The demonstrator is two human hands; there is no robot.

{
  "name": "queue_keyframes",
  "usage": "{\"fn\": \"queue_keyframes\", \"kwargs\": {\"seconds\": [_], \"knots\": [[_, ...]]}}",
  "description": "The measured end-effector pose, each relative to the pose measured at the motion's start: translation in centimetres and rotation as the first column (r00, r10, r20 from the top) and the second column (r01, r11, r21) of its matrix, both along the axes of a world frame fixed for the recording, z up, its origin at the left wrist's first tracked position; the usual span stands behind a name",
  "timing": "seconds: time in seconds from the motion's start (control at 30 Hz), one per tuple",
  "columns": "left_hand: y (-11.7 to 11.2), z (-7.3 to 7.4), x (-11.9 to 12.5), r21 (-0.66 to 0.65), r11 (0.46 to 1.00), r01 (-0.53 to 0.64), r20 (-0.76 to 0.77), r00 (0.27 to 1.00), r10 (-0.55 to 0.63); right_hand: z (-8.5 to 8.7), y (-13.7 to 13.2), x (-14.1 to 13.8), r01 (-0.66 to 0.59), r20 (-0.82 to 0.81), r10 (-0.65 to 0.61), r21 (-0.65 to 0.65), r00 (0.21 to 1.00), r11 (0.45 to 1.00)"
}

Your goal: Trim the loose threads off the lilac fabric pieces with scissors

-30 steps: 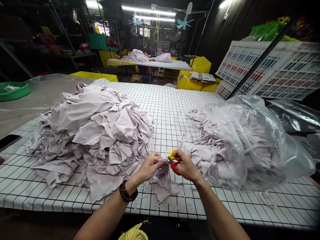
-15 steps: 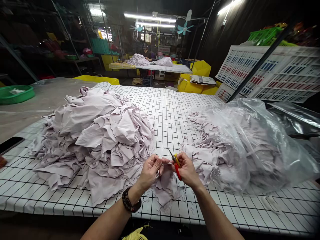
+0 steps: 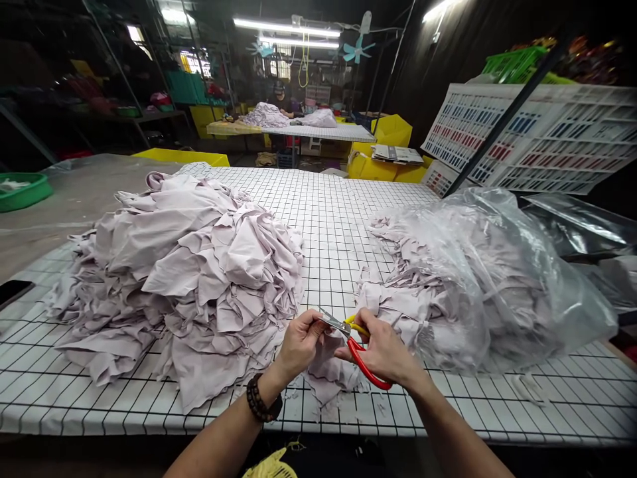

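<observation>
White cloth ruled in a black grid covers the table [image 3: 348,219], which fills most of the view. On its left half sits a big heap of pale lilac fabric pieces [image 3: 189,265]; on the right, well apart from it, a second mound of the same fabric lies half inside a clear plastic bag [image 3: 502,279]. A green tub [image 3: 22,192] stands at the far left edge, and a dark phone [image 3: 12,292] lies near the table's left side. Far behind, a person works at another table (too small to make out more). Between the two heaps, near the front edge, a single lilac fabric piece [image 3: 326,372] hangs down to the table from the left hand [image 3: 298,345], whose grip is pinched shut on its upper edge. Just beside it, the right hand [image 3: 385,348] has its grip closed around the scissors [image 3: 355,345], red and yellow handles in the fingers, the blades pointing left toward the pinched edge. Small fabric scraps [image 3: 358,405] lie on the table under both hands.
</observation>
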State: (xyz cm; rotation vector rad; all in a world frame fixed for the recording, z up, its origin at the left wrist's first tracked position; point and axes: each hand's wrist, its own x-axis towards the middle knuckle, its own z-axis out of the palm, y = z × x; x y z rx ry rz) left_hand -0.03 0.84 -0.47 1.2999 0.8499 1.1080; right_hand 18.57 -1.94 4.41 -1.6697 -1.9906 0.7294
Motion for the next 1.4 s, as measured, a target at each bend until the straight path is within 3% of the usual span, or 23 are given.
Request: {"fn": "queue_keyframes", "kwargs": {"seconds": [0.4,1.13,1.23,1.3,1.4], "knots": [[-0.2,0.3,-0.2,0.022,1.000,0.011,0.011,1.000,-0.011,0.2,0.0,-0.2,0.010,0.044,-0.011,0.029,0.999,1.000],[-0.3,-0.8,-0.3,-0.112,0.991,0.069,0.061,0.996,-0.063,-0.9,-0.2,-0.2,0.036,0.171,-0.064,0.161,0.983,0.986],[-0.2,-1.0,-0.1,-0.156,0.986,0.063,0.105,0.993,-0.046,-1.3,0.0,0.4,0.074,0.034,-0.077,0.092,0.996,0.993],[0.3,-0.7,0.0,-0.186,0.980,0.066,0.174,0.984,-0.033,-1.7,0.1,1.3,0.124,-0.191,-0.127,-0.030,0.973,0.992],[2.0,0.4,-0.1,-0.215,0.969,0.122,0.309,0.950,-0.051,-2.6,0.0,3.3,0.177,-0.513,-0.267,-0.218,0.816,0.960]]}}
